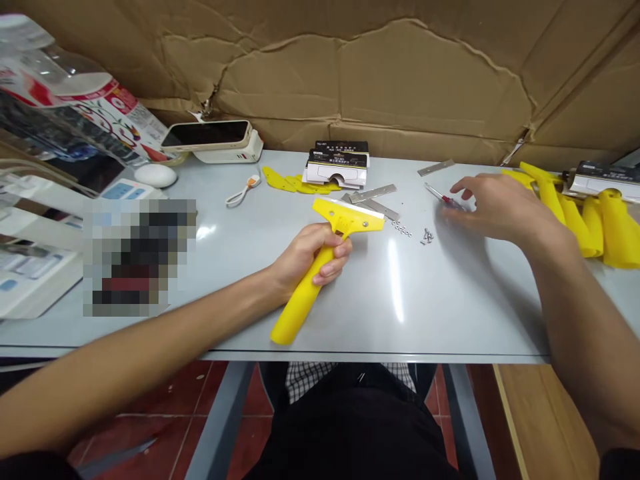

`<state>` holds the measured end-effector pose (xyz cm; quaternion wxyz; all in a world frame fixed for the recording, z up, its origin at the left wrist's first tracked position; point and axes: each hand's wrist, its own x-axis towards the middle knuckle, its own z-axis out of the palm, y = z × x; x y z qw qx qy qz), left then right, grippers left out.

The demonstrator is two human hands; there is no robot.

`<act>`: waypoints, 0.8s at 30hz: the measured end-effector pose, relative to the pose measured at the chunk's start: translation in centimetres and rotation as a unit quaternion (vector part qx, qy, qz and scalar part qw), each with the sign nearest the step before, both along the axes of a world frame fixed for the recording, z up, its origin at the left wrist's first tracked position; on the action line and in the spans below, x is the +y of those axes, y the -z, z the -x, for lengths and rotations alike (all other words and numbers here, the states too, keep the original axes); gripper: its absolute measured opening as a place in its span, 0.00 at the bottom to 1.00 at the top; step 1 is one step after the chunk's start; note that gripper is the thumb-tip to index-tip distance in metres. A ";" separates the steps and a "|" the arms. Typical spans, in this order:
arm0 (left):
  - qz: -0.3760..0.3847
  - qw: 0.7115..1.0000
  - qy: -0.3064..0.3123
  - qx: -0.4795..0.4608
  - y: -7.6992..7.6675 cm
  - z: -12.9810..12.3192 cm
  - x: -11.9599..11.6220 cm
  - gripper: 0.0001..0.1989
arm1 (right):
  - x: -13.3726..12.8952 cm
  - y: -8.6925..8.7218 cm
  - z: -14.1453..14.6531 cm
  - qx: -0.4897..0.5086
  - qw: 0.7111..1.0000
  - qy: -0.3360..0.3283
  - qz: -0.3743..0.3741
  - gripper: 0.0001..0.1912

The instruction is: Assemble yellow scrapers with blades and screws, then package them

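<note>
My left hand (320, 250) is wrapped around the neck of a yellow scraper (305, 293), its wide head pointing away from me and its handle toward the table's front edge. A pale blade strip runs along the head's far edge. A screw shows in the right-hand hole of the head. To the right, my right hand (493, 203) hovers over a small screwdriver (443, 196) with a red collar and clear handle, fingers bent but apart. Part of that handle is hidden beneath the fingers. Between the hands lie small nuts (401, 229) and a pile of screws (427, 237).
Behind the scraper are metal blades (373, 193), yellow plates (285, 180) and black-and-white boxes (336, 167). Yellow handles (575, 210) lie at right. Left stand a phone (207, 135), a white cable (243, 191), a mouse (155, 175) and a large bottle (100, 100). Cardboard (380, 80) lines the back.
</note>
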<state>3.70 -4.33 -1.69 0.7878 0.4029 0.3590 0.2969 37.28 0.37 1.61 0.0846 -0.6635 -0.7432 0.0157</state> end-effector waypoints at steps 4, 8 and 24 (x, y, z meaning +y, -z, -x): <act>-0.006 1.000 -0.007 0.001 0.1 0.0 -0.1 0.11 | 1.1 1.0 -1.8 -0.030 0.997 0.017 0.074 0.25; -0.007 1.000 -0.011 0.006 0.2 0.1 -0.2 0.11 | 1.5 1.6 -1.6 -0.005 0.998 -0.013 0.059 0.17; -0.014 0.990 -0.126 0.069 -0.6 -0.8 -1.1 0.08 | -2.9 -1.3 4.0 0.127 0.943 -0.307 -0.030 0.13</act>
